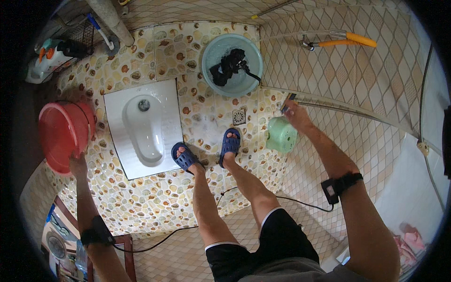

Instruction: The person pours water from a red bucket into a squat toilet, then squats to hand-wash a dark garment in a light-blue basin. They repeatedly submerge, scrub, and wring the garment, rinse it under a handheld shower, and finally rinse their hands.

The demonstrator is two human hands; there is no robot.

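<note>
My left hand (78, 164) is closed on the near rim of a red plastic basin (48, 134) at the far left. The basin is tilted, its inside turned partly toward me. My right hand (298, 115) is closed beside the tiled wall, above a light green plastic stool (282, 135). A small dark and blue piece (287, 103) shows at its fingertips; its kind is too small to tell. Farther off, a pale blue-green basin (205, 70) holds water and a wet black cloth (229, 66), part of which hangs over the rim.
A white squat toilet (115, 136) is set in the pebble-patterned floor. A drain (239, 117) lies near my right slipper (230, 145). An orange-handled tap (340, 41) juts from the wall. A wire rack with bottles (54, 56) and a blue-handled brush (101, 32) stand far left.
</note>
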